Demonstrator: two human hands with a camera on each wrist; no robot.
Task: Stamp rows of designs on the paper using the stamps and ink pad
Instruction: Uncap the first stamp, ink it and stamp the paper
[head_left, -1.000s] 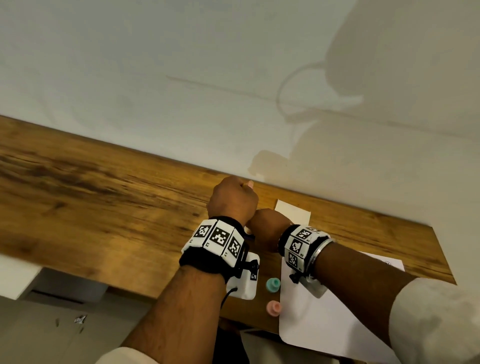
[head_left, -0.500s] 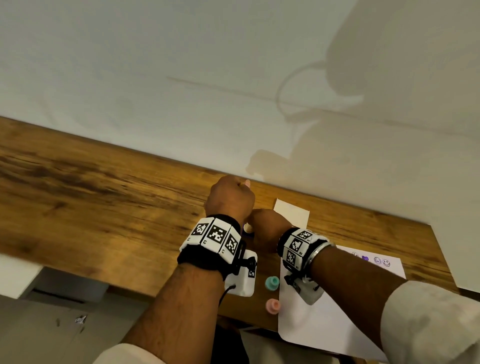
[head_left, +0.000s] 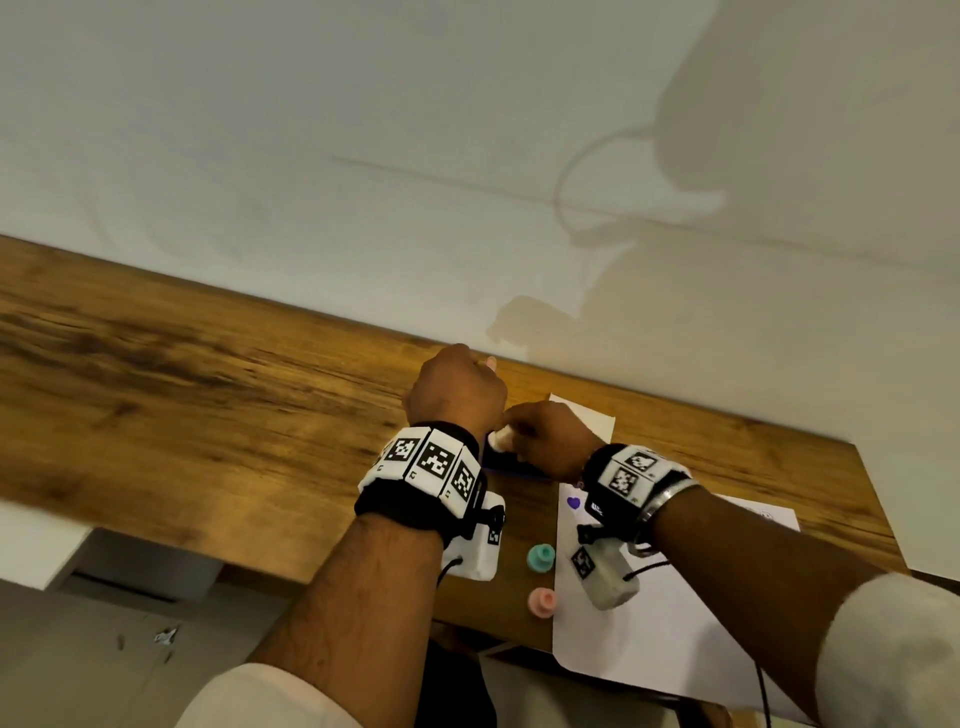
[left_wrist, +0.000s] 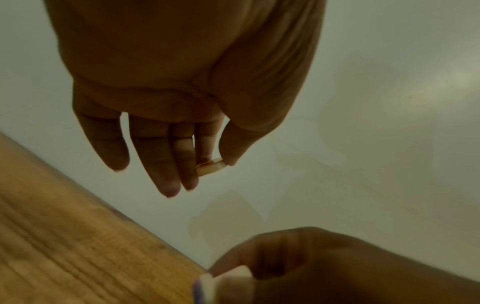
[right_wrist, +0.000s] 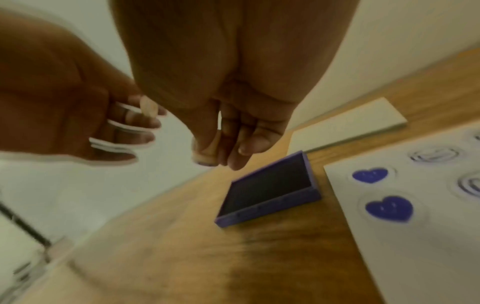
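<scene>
My left hand (head_left: 460, 392) is raised near the wall and pinches a small pale cap (left_wrist: 210, 167) between thumb and forefinger. Just right of it, my right hand (head_left: 540, 436) grips a pale stamp (right_wrist: 206, 157) between thumb and fingers, with purple ink on its face. The stamp hangs a little above and left of the open purple ink pad (right_wrist: 270, 190). White paper (head_left: 675, 623) lies to the right, with two purple hearts (right_wrist: 389, 208) and faint round prints on it.
The ink pad's white lid (right_wrist: 345, 123) lies behind the pad by the wall. A teal stamp (head_left: 540, 558) and a pink stamp (head_left: 542, 603) stand beside the paper's left edge. The wooden table (head_left: 208, 415) extends far to the left; its front edge is close.
My hands have drawn slightly apart. The stamp's pale end now shows between them, and a purple heart on the paper has come into sight.
</scene>
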